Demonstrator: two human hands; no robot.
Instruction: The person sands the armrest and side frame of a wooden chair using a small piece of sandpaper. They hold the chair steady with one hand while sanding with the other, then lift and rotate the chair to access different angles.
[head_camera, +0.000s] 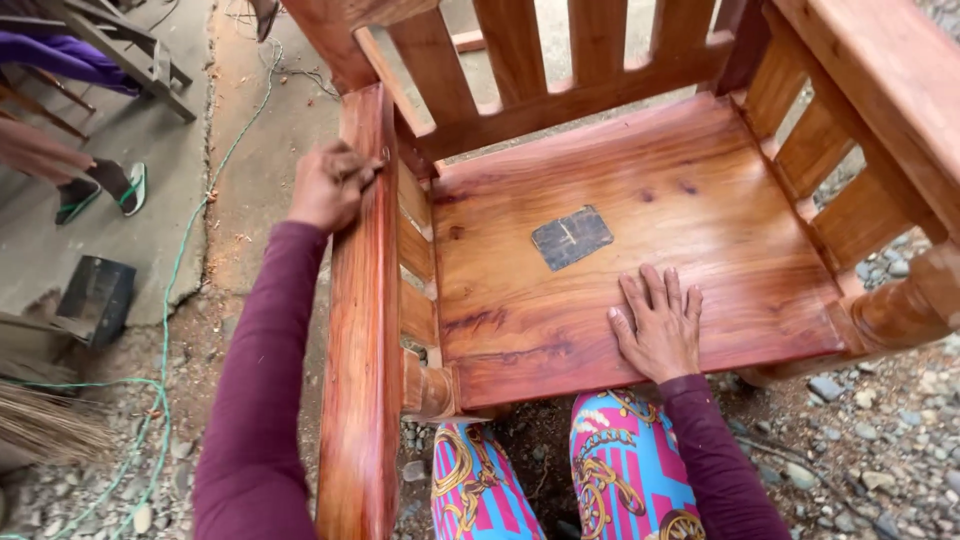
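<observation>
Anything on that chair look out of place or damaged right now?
One thing stands out: a dark grey sheet, likely sandpaper, lies loose and askew in the middle of the chair seat, touched by neither hand. The left hand is pressed to the armrest; the right hand lies flat on the seat's front. No damage shows.

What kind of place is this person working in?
Probably an open-air furniture workshop: a glossy reddish wooden armchair stands on gravel beside a concrete slab, and a green cord trails across the ground.

One head cam; looks steeply down, close over wooden chair (640, 200) seat; ground at left & bottom edges.
</observation>
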